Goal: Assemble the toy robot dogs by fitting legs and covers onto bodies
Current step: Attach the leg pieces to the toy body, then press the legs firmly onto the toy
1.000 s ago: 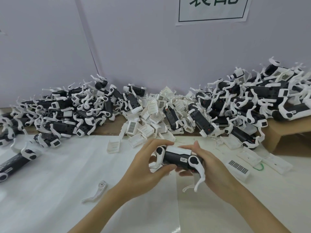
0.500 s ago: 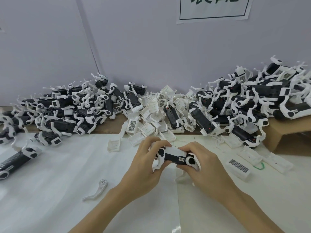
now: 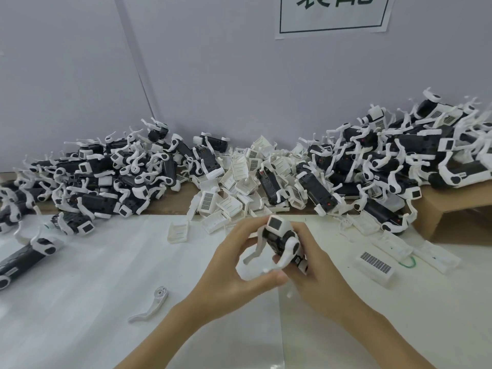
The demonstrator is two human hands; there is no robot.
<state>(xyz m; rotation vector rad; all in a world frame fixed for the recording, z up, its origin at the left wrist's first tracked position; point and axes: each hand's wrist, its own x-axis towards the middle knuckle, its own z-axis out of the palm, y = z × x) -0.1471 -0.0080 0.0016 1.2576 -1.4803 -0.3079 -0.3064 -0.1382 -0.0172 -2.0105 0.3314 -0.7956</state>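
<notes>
A black-and-white toy robot dog is held above the white table between both hands, its square-faced head end pointing up and away from me. My left hand grips it from the left, thumb curled under a white leg. My right hand grips its lower end from the right, fingers wrapped behind the body. A loose white leg lies on the table to the left. White covers are heaped at the back centre.
Piles of robot dogs fill the back left and back right. A black body lies at the left edge. Barcode-labelled white covers lie at the right, near a cardboard box.
The dog lay crosswise between my hands before. It has been turned so one end now points up and away, and both hands have shifted their grip round it.
</notes>
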